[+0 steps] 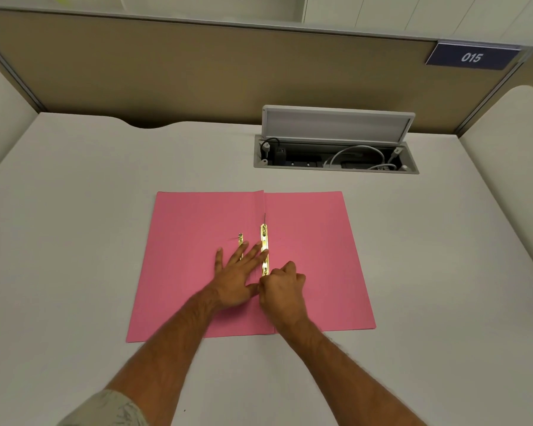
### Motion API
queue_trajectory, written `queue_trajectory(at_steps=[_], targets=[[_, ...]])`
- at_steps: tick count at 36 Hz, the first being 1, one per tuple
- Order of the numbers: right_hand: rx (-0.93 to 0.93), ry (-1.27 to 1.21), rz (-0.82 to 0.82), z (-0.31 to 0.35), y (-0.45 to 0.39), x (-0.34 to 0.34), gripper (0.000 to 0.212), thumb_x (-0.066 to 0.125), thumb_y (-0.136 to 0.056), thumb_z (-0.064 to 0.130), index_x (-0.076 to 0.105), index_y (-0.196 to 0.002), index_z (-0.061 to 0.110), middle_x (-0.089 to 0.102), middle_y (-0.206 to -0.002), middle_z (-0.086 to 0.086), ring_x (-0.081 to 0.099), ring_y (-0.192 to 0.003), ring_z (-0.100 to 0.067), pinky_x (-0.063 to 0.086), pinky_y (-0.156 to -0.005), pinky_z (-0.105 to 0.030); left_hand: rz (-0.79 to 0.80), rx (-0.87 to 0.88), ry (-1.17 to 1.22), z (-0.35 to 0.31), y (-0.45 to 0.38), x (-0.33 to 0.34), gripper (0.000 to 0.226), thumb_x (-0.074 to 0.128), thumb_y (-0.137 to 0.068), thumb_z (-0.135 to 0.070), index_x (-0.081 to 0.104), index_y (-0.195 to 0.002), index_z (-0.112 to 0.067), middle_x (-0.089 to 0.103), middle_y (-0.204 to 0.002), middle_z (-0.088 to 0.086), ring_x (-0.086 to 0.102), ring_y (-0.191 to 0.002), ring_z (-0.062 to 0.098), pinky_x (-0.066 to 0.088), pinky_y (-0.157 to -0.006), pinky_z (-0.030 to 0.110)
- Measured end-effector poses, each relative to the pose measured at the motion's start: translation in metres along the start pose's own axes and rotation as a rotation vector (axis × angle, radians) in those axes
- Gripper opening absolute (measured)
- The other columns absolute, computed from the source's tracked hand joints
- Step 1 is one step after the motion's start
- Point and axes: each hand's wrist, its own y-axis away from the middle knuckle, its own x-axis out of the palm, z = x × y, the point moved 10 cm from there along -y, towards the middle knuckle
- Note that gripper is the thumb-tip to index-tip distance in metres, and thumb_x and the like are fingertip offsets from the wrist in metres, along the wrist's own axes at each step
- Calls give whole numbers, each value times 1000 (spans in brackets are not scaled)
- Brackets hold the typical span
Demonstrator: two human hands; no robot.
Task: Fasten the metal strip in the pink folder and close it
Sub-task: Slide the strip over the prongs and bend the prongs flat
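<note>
The pink folder (308,241) lies open and flat on the white desk. A gold metal strip (264,241) runs along its centre fold. A second, shorter gold piece (240,238) lies just left of it, partly under my fingers. My left hand (237,278) rests flat on the left flap with fingers spread, its index fingertip touching the strip. My right hand (282,290) is curled at the strip's near end, fingers pinched on it.
An open cable box (336,155) with its lid raised and white cables inside is set into the desk behind the folder. Beige partition walls stand at the back and both sides. A blue sign (471,56) reads 015.
</note>
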Motion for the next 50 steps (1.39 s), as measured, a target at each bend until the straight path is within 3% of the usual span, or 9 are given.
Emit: queue_trajectory(at_steps=[10,20,28,33,39,44,48,50], targets=[[130,-194,-57,-18,11,4,30,45,-104,17,72,-116,12,75,-106,-4,46,-114,-26,39,-95,-39,1,-5,-26,0,-1,0,82,45,-95,-64,-3,-159,-43,-14,-166,-20,-17,-155,12,-21,-116,64],[101,-50,-33,-25,15,5,37,40,-106,28,71,-124,19,73,-114,-2,44,-116,-28,39,-91,-39,1,-4,-28,1,0,0,83,48,-96,-58,-3,-159,-43,-19,-161,-24,-17,-155,11,-23,-115,62],[181,-214,-12,-35,13,2,33,47,-103,26,74,-122,22,76,-115,1,46,-116,-26,39,-93,-41,9,-9,-15,0,2,-1,83,50,-96,-57,-2,-159,-43,-15,-165,-22,-17,-155,11,-21,-116,64],[202,-405,-18,-42,7,-3,30,56,-96,28,73,-121,23,77,-106,2,57,-111,-26,45,-97,-41,-2,-6,-1,-1,2,-3,82,47,-95,-62,1,-159,-42,-10,-167,-20,-15,-155,10,-21,-116,63],[94,-543,17,-37,-11,-14,59,72,-83,18,60,-140,32,71,-106,-4,65,-103,-23,54,-94,-48,-12,-19,49,-2,2,-7,84,53,-94,-58,5,-160,-41,-6,-168,-20,-11,-156,9,-19,-117,61],[16,-487,109,-32,-21,-12,85,83,-74,18,47,-150,34,63,-125,-8,57,-121,-31,52,-101,-50,-73,-69,192,-2,1,-17,80,64,-91,-43,20,-159,-37,15,-167,-17,3,-157,12,-13,-120,60],[-36,-318,203,-26,-23,-5,111,92,-66,32,31,-158,29,44,-143,-6,38,-132,-28,45,-105,-51,-234,-142,297,2,0,-45,57,65,-91,-19,49,-146,-25,39,-160,-8,26,-152,18,10,-125,52],[-78,-201,215,-24,-20,0,115,91,-67,38,26,-160,23,36,-150,-6,32,-136,-27,44,-107,-51,-323,-186,289,9,5,-58,52,62,-93,-16,52,-144,-17,41,-158,2,33,-148,24,24,-123,45]])
